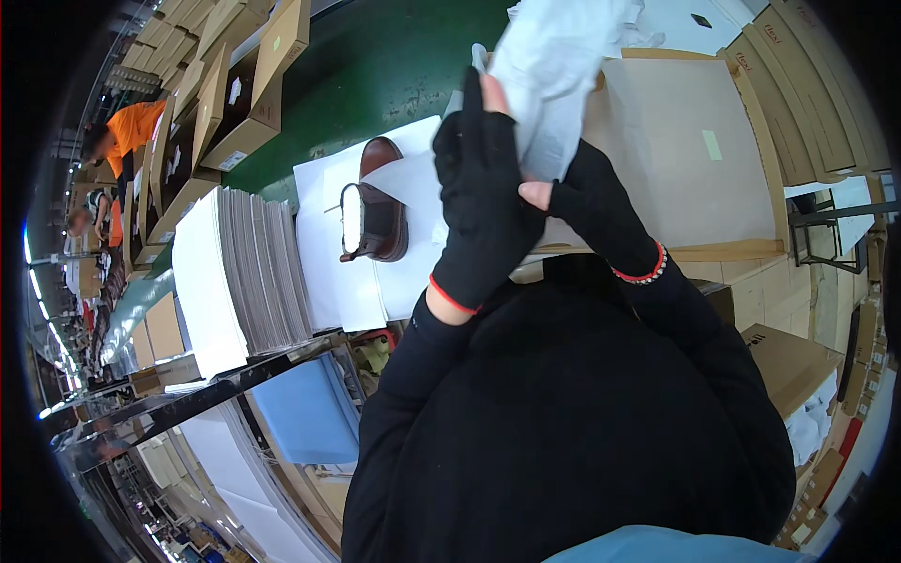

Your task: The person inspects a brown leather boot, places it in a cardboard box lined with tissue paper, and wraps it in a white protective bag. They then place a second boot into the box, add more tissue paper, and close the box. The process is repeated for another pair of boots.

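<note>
Head view showed me left hand (pixel 483 174) and right hand (pixel 601 206) at white tissue (pixel 556 70), upper centre, probably steadying it; I couldn't tell either grip.

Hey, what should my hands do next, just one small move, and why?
I'd probably gather the tissue's far end in toward the palms: it spreads loosely beyond the left hand, its near end sits by the thumb of the right hand, and neither hand is on the shoe.
</note>
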{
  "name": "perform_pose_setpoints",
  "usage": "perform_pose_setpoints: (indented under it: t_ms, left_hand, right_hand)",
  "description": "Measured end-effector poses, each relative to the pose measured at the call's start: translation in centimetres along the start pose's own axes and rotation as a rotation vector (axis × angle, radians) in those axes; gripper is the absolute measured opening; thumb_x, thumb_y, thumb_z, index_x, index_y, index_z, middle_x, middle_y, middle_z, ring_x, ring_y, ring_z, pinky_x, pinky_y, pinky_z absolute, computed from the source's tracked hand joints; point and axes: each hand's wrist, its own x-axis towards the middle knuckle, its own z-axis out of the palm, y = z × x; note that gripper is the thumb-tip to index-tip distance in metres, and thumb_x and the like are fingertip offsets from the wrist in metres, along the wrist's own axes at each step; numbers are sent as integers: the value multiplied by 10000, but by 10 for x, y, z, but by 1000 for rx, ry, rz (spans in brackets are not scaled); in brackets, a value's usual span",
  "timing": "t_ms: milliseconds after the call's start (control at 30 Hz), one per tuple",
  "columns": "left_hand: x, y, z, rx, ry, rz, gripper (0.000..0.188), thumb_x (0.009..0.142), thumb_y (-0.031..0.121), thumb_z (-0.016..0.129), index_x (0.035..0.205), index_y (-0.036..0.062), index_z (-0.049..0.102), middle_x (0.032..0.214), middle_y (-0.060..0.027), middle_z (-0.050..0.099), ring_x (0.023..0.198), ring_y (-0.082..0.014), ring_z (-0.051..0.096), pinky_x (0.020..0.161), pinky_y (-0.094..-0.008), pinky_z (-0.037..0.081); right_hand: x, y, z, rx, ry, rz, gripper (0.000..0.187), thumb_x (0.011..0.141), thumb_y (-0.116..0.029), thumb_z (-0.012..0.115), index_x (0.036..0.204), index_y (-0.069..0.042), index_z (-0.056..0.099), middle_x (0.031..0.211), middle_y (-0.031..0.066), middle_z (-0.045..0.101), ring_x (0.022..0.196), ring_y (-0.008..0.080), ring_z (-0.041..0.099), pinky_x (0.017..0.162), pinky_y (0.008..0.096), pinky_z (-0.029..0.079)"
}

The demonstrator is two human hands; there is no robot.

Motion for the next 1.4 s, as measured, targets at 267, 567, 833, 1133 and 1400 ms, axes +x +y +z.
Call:
perform_pose_setpoints:
  t_ms: [267, 567, 833, 1133, 1400]
  left_hand:
    - [4, -20, -25, -534, -76, -253, 809, 691, 125, 783, 1382, -16, 386, 1265, -189, 525, 1134, -288, 539, 934, -355, 438]
    - [-1, -4, 8, -143, 170, -197, 681, 649, 83, 712, 1287, 65, 475, 1132, -150, 536, 1028, -332, 557, 838, -370, 482]
    - [-37, 8, -2, -600, -340, -79, 934, 714, 96, 747, 1483, 63, 219, 1418, -215, 372, 1196, -344, 502, 893, -376, 480]
    - [24, -4, -57, -943, -3, -380, 688, 730, 249, 799, 1282, -11, 482, 1069, -111, 613, 974, -184, 622, 843, -324, 511]
    - [1, -27, -24, -697, 83, -390, 588, 865, 227, 684, 1348, -1, 437, 1231, -115, 544, 1037, -160, 563, 857, -296, 458]
  right_hand:
    - [-6, 22, -26, 277, 129, 73, 304, 857, -205, 687, 1069, -21, 570, 939, 31, 612, 847, 118, 602, 738, 271, 486]
    - [-4, -17, 16, -201, -33, 10, 869, 683, -408, 830, 1283, 41, 392, 1146, 158, 545, 1038, 233, 553, 908, 359, 422]
    - [22, -7, -32, 54, -35, 72, 322, 736, -248, 800, 922, -29, 654, 859, 34, 669, 806, 131, 614, 759, 279, 466]
    - [18, -17, -35, -352, -497, -93, 511, 701, -72, 794, 1185, -55, 631, 1050, 96, 695, 923, 188, 660, 846, 318, 491]
    - [11, -31, -23, -177, -415, 83, 322, 707, -104, 798, 995, -8, 688, 879, 53, 707, 806, 119, 628, 780, 299, 486]
